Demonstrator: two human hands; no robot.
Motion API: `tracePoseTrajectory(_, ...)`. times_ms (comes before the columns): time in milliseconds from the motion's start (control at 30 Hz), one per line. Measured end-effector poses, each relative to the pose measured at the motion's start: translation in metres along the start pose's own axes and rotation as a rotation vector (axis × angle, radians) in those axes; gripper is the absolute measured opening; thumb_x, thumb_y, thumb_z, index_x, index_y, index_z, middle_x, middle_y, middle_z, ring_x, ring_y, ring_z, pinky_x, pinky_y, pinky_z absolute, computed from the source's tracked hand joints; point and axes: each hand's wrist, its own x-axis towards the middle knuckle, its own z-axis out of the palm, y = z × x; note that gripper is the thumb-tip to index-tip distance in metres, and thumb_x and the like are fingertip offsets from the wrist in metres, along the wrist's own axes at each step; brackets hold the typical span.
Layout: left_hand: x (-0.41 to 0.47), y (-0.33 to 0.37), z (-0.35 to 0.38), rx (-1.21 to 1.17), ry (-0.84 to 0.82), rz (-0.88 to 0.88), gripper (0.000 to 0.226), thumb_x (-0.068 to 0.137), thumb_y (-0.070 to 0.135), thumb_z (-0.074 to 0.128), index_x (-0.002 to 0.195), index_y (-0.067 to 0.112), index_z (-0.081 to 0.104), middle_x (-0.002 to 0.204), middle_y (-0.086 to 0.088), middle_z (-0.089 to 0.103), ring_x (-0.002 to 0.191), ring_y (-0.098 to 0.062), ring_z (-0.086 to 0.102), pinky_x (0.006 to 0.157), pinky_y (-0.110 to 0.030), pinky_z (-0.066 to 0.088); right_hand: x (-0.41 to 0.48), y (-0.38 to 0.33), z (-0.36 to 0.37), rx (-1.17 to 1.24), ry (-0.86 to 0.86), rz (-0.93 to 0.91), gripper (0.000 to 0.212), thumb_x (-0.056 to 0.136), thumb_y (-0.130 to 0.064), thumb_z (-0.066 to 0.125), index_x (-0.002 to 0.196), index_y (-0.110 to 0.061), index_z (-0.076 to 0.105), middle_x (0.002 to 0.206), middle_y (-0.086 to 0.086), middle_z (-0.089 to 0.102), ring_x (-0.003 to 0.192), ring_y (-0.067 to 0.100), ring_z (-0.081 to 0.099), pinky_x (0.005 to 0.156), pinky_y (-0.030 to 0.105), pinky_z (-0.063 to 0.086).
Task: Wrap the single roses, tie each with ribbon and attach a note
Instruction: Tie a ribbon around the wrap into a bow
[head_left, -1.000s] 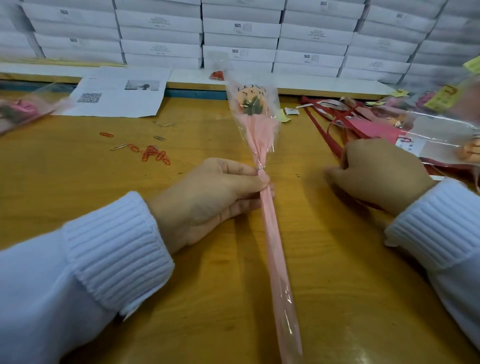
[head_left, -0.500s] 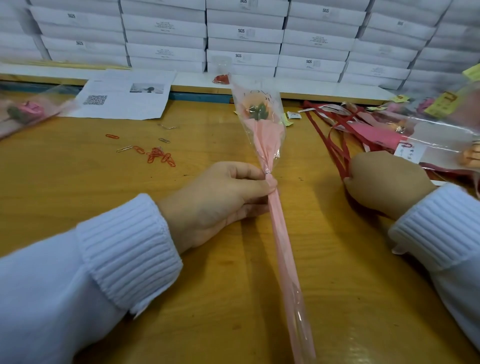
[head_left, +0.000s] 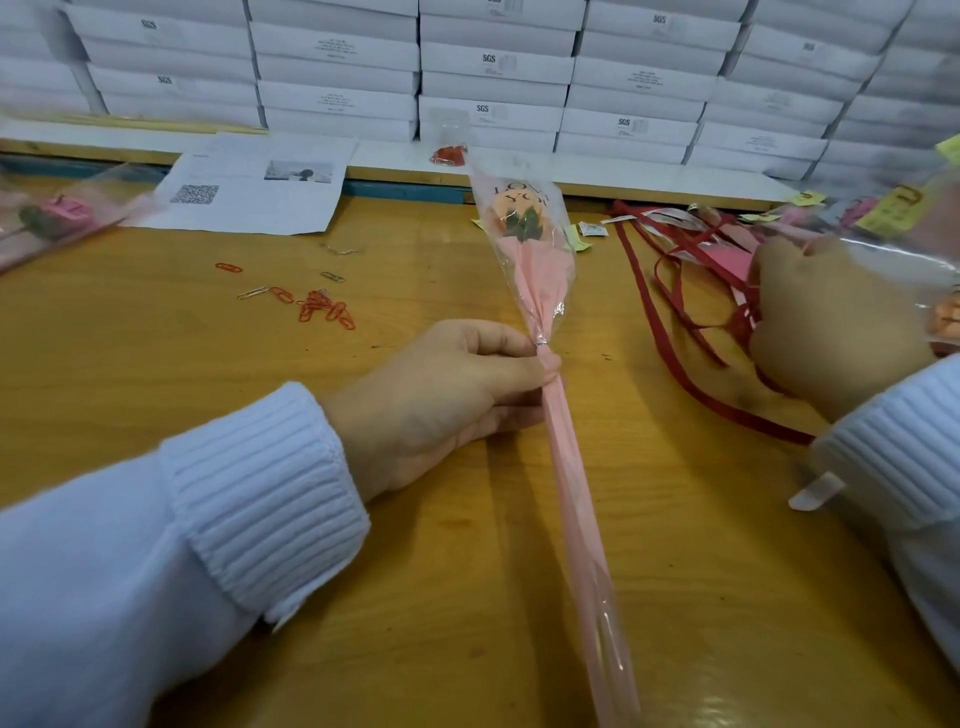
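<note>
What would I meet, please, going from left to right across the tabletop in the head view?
Wrapped pink rose at the left edge → loose paper clips → left hand → rose in the LOVE YOU sleeve, pinched by that hand → red ribbons → right hand.

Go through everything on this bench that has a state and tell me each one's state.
Rose, wrapped in cellophane and pink paper, no ribbon on it.
Left hand, pinches the rose at its gathered neck.
Right hand, among the ribbons, fingers hidden.
Ribbons, loose, tangled on the table.
Paper clips, scattered loose.
Boxes, closed and stacked.
</note>
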Motion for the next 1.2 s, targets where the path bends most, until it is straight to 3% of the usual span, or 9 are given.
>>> tracePoseTrajectory(100,-0.001,0.001,0.000,0.011,0.000,-0.003,0.018,0.086,0.003,0.061,0.099,-0.009,0.063,0.079,-0.010,0.067,0.070,-0.012,0.066,0.072,-0.024,0.058,-0.002,-0.006,0.005,0.178,0.046,-0.139,0.021,0.091,-0.020,0.057,0.107,-0.007,0.059,0.094,0.009,0.055,0.075,0.022,0.050,0.063,0.031,0.038)
tracePoseTrajectory(233,-0.001,0.002,0.001,0.002,0.006,-0.010,0.012,0.085,0.003,0.061,0.093,-0.005,0.065,0.076,-0.007,0.067,0.068,-0.011,0.067,0.071,-0.024,0.058,-0.003,-0.016,0.011,0.125,-0.227,-0.223,0.040,0.092,-0.048,0.050,0.081,-0.012,0.062,0.072,0.003,0.060,0.065,0.014,0.056,0.053,0.025,0.042)
tracePoseTrajectory(367,-0.001,0.001,0.001,0.000,0.004,-0.009,0.012,0.085,0.003,0.062,0.094,-0.003,0.065,0.077,-0.008,0.068,0.070,-0.012,0.067,0.072,-0.025,0.058,-0.002,-0.018,0.016,0.194,-0.304,-0.348,0.019,0.093,-0.024,0.055,0.089,-0.010,0.065,0.083,0.010,0.061,0.069,0.014,0.054,0.059,0.023,0.042)
tracePoseTrajectory(533,0.001,0.000,-0.001,-0.060,-0.032,-0.001,0.005,0.082,0.003,0.064,0.083,0.006,0.068,0.080,-0.010,0.069,0.084,-0.022,0.067,0.081,-0.033,0.057,-0.022,-0.029,0.003,0.659,-0.286,-0.701,0.009,0.086,-0.028,0.061,0.077,-0.032,0.061,0.072,-0.011,0.059,0.067,-0.001,0.054,0.060,0.011,0.040)
tracePoseTrajectory(767,0.003,0.002,-0.008,-0.037,-0.149,-0.025,0.014,0.073,0.015,0.066,0.086,0.009,0.069,0.074,-0.003,0.068,0.072,-0.012,0.066,0.082,-0.033,0.055,-0.035,-0.034,-0.003,0.902,-0.729,-0.980,0.019,0.082,-0.034,0.060,0.096,-0.033,0.072,0.087,0.003,0.071,0.083,0.019,0.065,0.081,0.031,0.054)
tracePoseTrajectory(867,0.003,0.003,-0.008,-0.047,-0.137,-0.041,0.012,0.074,0.013,0.066,0.083,0.007,0.069,0.066,-0.001,0.067,0.062,-0.009,0.065,0.072,-0.028,0.056,-0.028,-0.029,0.002,0.945,-0.608,-0.830,0.020,0.079,-0.036,0.062,0.091,-0.024,0.072,0.084,-0.002,0.071,0.078,0.012,0.065,0.077,0.027,0.054)
tracePoseTrajectory(1000,0.002,0.005,-0.008,-0.029,-0.161,-0.082,0.005,0.072,0.013,0.067,0.075,0.011,0.071,0.069,-0.002,0.066,0.060,-0.008,0.062,0.058,-0.019,0.052,-0.021,-0.029,0.011,0.818,-0.270,-0.657,0.027,0.083,-0.026,0.064,0.107,-0.038,0.059,0.099,-0.018,0.059,0.070,0.003,0.058,0.068,0.021,0.050)
tracePoseTrajectory(1100,0.001,0.006,-0.007,0.018,-0.184,-0.107,0.006,0.070,0.014,0.067,0.073,0.012,0.072,0.063,0.002,0.062,0.054,-0.005,0.054,0.050,-0.015,0.046,-0.024,-0.033,0.014,0.789,-0.325,-0.703,0.044,0.086,-0.022,0.065,0.117,-0.048,0.046,0.114,-0.026,0.047,0.079,0.000,0.056,0.072,0.010,0.048)
tracePoseTrajectory(1200,-0.001,0.007,-0.005,0.035,-0.218,-0.132,0.006,0.070,0.014,0.067,0.069,0.014,0.073,0.063,0.002,0.058,0.052,-0.004,0.048,0.049,-0.014,0.045,-0.026,-0.040,0.016,0.759,-0.304,-0.793,0.018,0.086,-0.021,0.064,0.101,-0.032,0.062,0.104,-0.022,0.049,0.082,-0.002,0.052,0.070,0.008,0.043)
